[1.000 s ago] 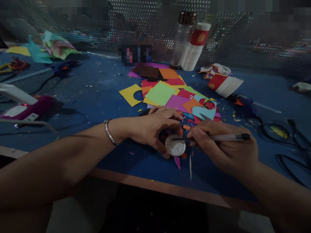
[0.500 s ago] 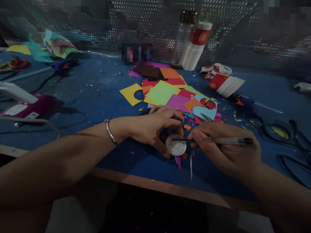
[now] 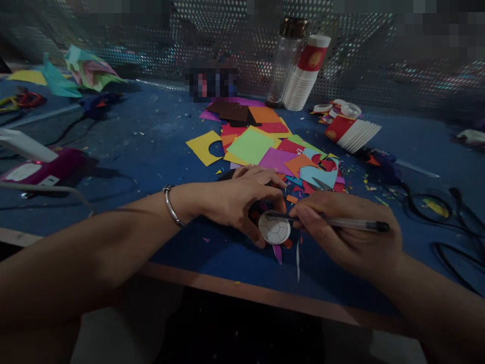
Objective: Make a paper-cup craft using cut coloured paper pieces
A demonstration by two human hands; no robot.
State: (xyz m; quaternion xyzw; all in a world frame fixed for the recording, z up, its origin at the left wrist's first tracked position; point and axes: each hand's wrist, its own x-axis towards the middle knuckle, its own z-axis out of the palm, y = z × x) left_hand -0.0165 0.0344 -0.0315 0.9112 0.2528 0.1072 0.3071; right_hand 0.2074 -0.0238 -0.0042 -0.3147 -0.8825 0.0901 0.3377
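Note:
My left hand (image 3: pixel 246 199), with a silver bangle at the wrist, curls its thumb and fingers round a small white disc (image 3: pixel 276 233). Dark lines divide the disc's face into sections, with a smaller ring in the middle. What lies behind the disc is hidden by my fingers. In my right hand (image 3: pixel 348 222) is a slim pen (image 3: pixel 356 224) with a clear barrel and a dark end, its tip on the upper part of the disc. Beyond my right fingers, scissors (image 3: pixel 322 185) show their blades on coloured paper.
Coloured paper sheets (image 3: pixel 250 144) and scraps spread across the blue table (image 3: pixel 151 151). Stacked paper cups (image 3: pixel 299 83) stand by a clear bottle (image 3: pixel 278 65) at the back; more cups (image 3: pixel 354 132) lie at the right. Glue guns (image 3: pixel 382 164) with black cables flank the work. A purple device (image 3: pixel 56 164) sits left.
My right hand and the pen have shifted slightly left, and the pen now slopes a little more. The left hand and the disc stay in place.

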